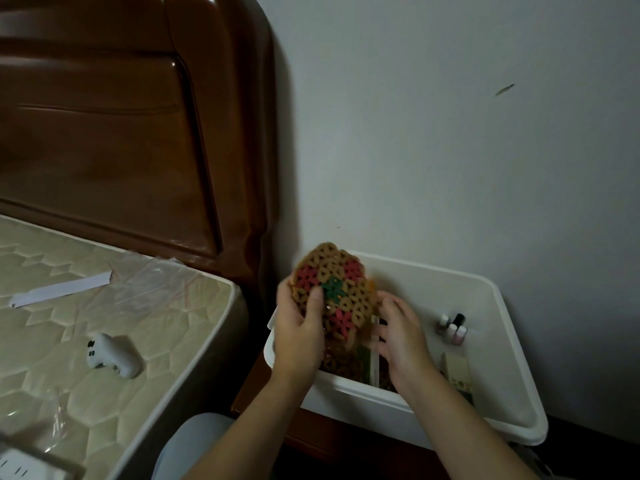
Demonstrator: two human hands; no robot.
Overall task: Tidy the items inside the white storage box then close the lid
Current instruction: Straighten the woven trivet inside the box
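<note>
**A:** so where's everything at on your feed?

**B:** I've got the white storage box sitting open on a dark wood stand between the bed and the wall. My left hand grips a woven mat, tan with red and green flowers, thumb across its face, held upright over the box's left end. My right hand is just beside it, fingers spread and relaxed, holding nothing I can make out.

**A:** anything else in the box?

**B:** small nail polish bottles near the right wall, a pale carton in front of them. White controller lies on the mattress.
</note>
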